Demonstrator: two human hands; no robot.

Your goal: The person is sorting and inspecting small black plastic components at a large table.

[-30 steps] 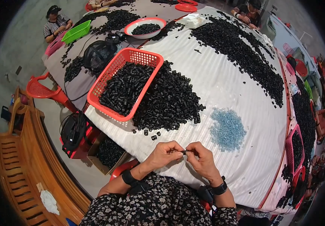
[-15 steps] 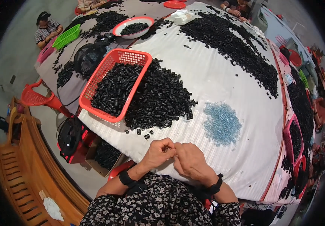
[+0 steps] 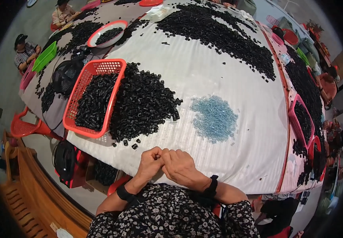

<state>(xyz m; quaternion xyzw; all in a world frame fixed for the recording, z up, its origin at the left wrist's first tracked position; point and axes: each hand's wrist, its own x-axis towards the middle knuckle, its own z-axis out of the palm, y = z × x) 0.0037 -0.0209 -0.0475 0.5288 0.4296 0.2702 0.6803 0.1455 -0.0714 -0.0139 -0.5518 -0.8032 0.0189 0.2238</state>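
Note:
My left hand (image 3: 150, 163) and my right hand (image 3: 180, 167) meet over the near edge of the white-covered table (image 3: 255, 158), fingertips pinched together. Whatever they hold is hidden by the fingers. Just beyond lies a heap of small black plastic pieces (image 3: 143, 99), with a few loose ones at its near side. Against the heap's left leans a red plastic basket (image 3: 107, 119), full of the same black pieces. A flat pile of small clear bluish pieces (image 3: 215, 119) is spread ahead and to the right of my hands.
Farther back are a long spread of black pieces (image 3: 219, 33), a red-rimmed white basin (image 3: 94, 39) and a green basket (image 3: 44, 56). A pink basket (image 3: 301, 119) stands at the right. A wooden bench (image 3: 40, 198) is at lower left. Other people sit around the tables.
The view has turned to the right, so the table and its piles sit farther left in the picture. My hands stay pinched together in much the same pose.

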